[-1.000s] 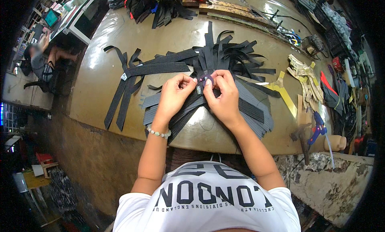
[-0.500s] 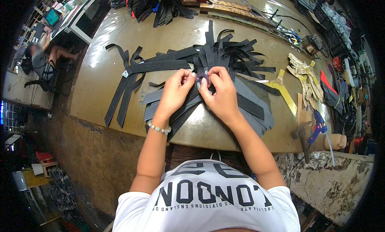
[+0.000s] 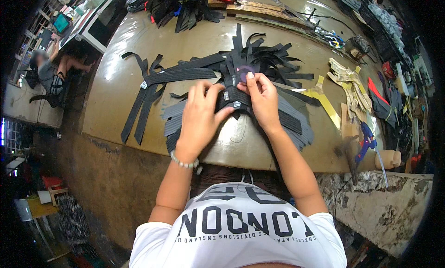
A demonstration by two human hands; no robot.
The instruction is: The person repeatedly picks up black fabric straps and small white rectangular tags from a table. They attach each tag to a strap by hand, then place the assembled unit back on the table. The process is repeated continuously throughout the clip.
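My left hand (image 3: 200, 112) lies over the near end of a bundle of black fabric straps (image 3: 236, 89), its thumb and fingers spread apart. Small white labels (image 3: 226, 96) show on the straps beside its fingertips. Between the thumb and fingers of my right hand (image 3: 263, 98) is a small translucent purple ring (image 3: 244, 74), which looks like a tape roll. It is held just above the bundle. Grey ribbed strips (image 3: 296, 129) fan out beneath the straps on both sides. To the left, more black straps (image 3: 150, 89) lie crossed, with a label on them.
Yellow strips (image 3: 327, 105) and cream-coloured pieces (image 3: 350, 85) lie on the right of the table (image 3: 106, 105). A blue glue gun (image 3: 366, 143) rests near the right edge. Wooden boards (image 3: 259, 10) and a dark strap pile (image 3: 181, 10) are at the back. A person (image 3: 46, 66) sits far left.
My left hand has let go of its pinch and spread over the straps. My right hand has lifted the purple ring up and to the right. The labelled strap ends now show between my hands.
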